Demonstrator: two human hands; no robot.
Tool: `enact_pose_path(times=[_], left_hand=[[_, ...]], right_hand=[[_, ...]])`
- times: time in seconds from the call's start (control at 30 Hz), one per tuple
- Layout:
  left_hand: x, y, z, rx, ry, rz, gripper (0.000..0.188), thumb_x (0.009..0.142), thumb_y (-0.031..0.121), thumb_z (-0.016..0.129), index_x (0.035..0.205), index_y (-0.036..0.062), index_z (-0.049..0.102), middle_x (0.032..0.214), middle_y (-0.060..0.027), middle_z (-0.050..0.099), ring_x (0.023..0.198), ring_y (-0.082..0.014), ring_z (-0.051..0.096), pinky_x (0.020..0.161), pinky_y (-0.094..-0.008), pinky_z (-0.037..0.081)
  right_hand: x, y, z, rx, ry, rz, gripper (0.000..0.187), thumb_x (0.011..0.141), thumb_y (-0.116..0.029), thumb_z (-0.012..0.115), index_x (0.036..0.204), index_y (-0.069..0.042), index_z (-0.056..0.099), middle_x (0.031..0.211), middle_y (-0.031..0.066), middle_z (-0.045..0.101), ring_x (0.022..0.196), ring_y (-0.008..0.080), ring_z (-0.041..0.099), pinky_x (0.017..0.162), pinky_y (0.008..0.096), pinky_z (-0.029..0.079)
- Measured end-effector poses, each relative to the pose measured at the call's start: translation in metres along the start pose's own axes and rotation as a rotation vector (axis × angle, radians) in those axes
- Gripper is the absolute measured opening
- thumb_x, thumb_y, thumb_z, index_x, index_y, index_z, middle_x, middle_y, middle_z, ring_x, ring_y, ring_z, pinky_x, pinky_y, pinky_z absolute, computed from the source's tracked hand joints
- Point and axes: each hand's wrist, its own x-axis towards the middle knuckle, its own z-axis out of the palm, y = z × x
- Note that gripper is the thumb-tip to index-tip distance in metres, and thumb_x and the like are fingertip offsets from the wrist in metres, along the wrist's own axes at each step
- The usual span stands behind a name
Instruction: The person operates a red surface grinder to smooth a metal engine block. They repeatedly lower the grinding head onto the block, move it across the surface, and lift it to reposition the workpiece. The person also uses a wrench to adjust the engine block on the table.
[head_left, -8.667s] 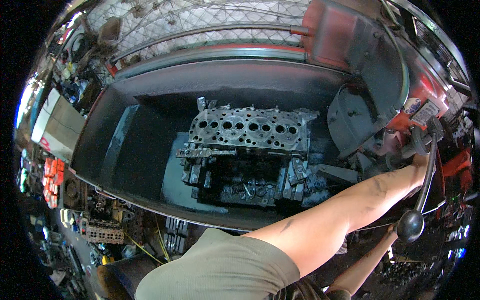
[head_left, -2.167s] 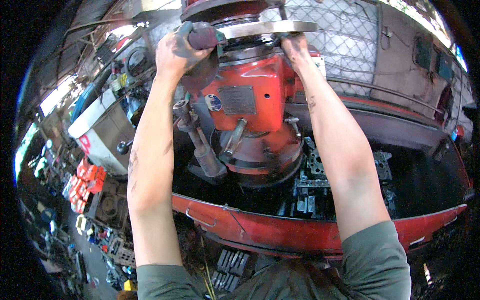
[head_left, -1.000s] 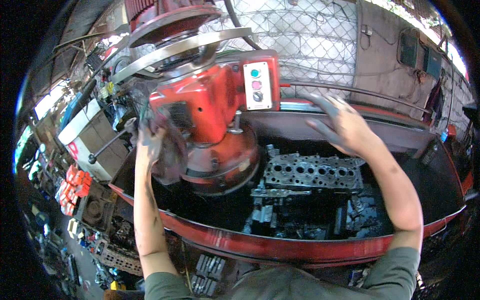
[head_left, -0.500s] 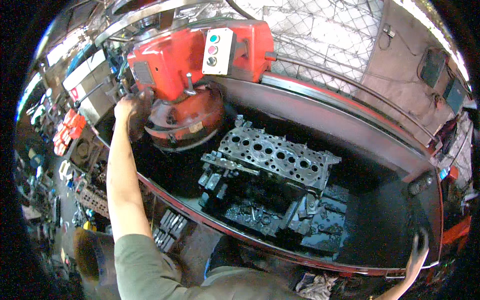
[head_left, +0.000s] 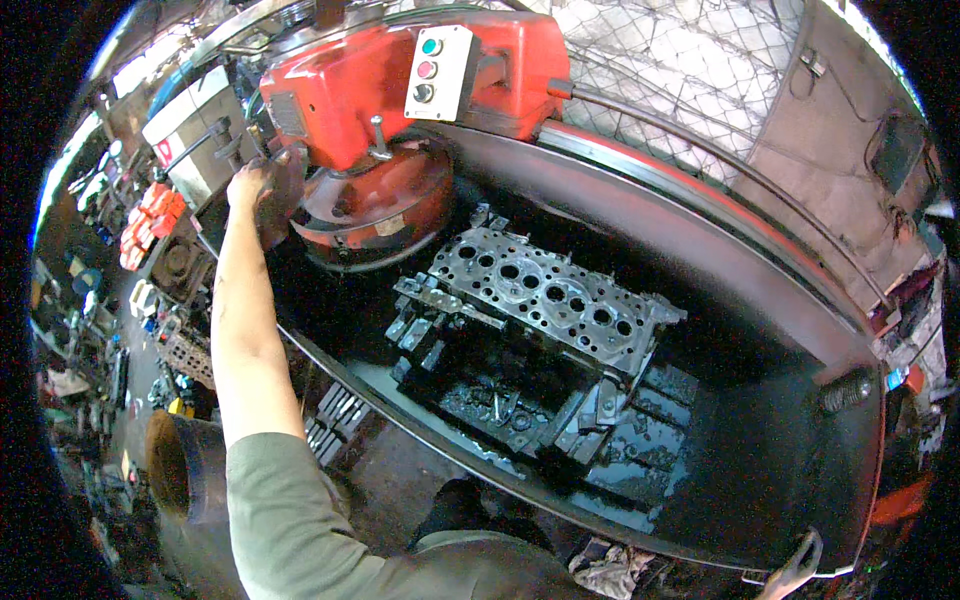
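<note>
A grey metal cylinder head [head_left: 545,290] with round ports lies across supports in a long dark tub [head_left: 770,440]. Left of it hangs the round red grinding head [head_left: 375,215] of the machine. My left arm stretches to the far left, where my left hand [head_left: 250,187] is closed on the edge of a dark flat plate beside that grinding head; some fingers are hidden. At the tub's near right corner, my right hand [head_left: 797,567] lies at the rim with its fingers stretched out, holding nothing that I can see.
A control box [head_left: 438,72] with buttons and a knob is mounted on the red machine body [head_left: 340,110]. Wet metal blocks [head_left: 590,415] and loose bits lie in the tub. A rusty cylinder [head_left: 185,465] stands at lower left. A rail [head_left: 720,160] runs along the back.
My right hand has come nearer, from over the tub's right end to its near rim. My left hand stays at the dark plate. The view has shifted slightly, and the machine sits higher in it.
</note>
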Motion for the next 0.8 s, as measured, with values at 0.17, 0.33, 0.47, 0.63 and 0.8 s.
enact_pose_path(times=[0.17,0.33,0.47,0.63,0.8], left_hand=[[-0.021,0.012,-0.01,0.299,0.043,0.214,0.043,0.086,0.042,0.055,0.121,0.0168,0.053,0.117,-0.0129,0.061,0.105,-0.0335,0.06,0.085,-0.045,0.05],[-0.047,0.029,-0.022,0.182,0.039,0.153,0.042,0.081,0.038,0.063,0.113,0.0129,0.055,0.116,-0.0122,0.061,0.105,-0.0324,0.06,0.085,-0.0435,0.05],[-0.067,0.055,-0.04,-0.106,0.048,-0.066,0.06,0.083,0.061,0.05,0.113,0.0095,0.059,0.118,-0.0143,0.061,0.109,-0.032,0.059,0.084,-0.0426,0.05],[-0.113,0.09,-0.071,-0.152,0.055,-0.068,0.076,0.081,0.073,0.04,0.11,0.0073,0.064,0.115,-0.0167,0.063,0.109,-0.0337,0.059,0.091,-0.0426,0.047],[-0.146,0.119,-0.091,-0.173,0.064,-0.087,0.08,0.079,0.077,0.038,0.112,0.0087,0.064,0.114,-0.0152,0.064,0.107,-0.0325,0.061,0.09,-0.0415,0.048]], right_hand=[[0.0,0.006,0.0,0.045,0.012,0.04,0.019,0.087,-0.009,0.066,0.092,0.009,0.067,0.087,0.0179,0.069,0.073,0.0214,0.063,0.07,0.033,0.053],[0.001,0.011,-0.002,0.013,0.006,0.065,0.019,0.089,-0.011,0.064,0.09,0.008,0.068,0.08,0.0149,0.069,0.067,0.0201,0.063,0.066,0.0329,0.052],[0.001,0.014,-0.004,0.001,-0.003,0.015,0.02,0.09,-0.012,0.062,0.087,0.006,0.068,0.077,0.0131,0.069,0.064,0.0194,0.063,0.063,0.0334,0.052],[0.0,0.018,-0.006,-0.041,-0.002,-0.043,0.021,0.091,-0.014,0.061,0.087,0.004,0.069,0.076,0.0119,0.069,0.063,0.02,0.063,0.06,0.0341,0.051],[-0.003,0.022,-0.006,-0.044,0.004,-0.097,0.021,0.092,-0.014,0.06,0.085,0.004,0.069,0.074,0.0124,0.068,0.062,0.0211,0.064,0.059,0.0342,0.051]])
